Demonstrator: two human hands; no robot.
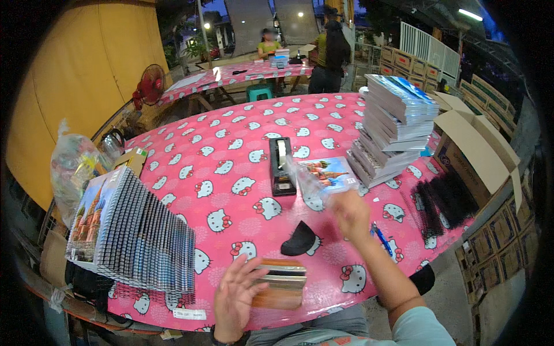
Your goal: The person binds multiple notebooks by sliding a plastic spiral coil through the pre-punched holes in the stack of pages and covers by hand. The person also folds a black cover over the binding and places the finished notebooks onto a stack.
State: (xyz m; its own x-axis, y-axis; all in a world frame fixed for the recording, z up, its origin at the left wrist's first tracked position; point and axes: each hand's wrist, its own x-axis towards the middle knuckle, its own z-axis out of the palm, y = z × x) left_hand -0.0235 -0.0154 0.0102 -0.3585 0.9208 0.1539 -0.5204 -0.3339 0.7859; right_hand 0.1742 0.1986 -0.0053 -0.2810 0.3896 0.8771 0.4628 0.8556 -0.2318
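Observation:
My left hand [238, 294] is open, fingers spread, beside a brown flat block with shiny metal strips [281, 284] at the table's near edge. Whether the fingertips touch it I cannot tell. My right hand [349, 214] is blurred, its fingers closed on a clear plastic film [306, 177] that stretches toward the tape dispenser [281, 167]. Partly behind the film lies a picture-covered book [329, 173]. A black half-round piece [299, 239] rests between my hands. Blue-handled pliers [381, 239] lie right of my right hand.
Spiral-bound books [144, 230] stand at left on the pink patterned table [231, 132]. A tall book stack [395, 127] rises at right, near black coils [441, 202] and an open carton [479, 144]. A red fan [151, 83] and two people are farther back.

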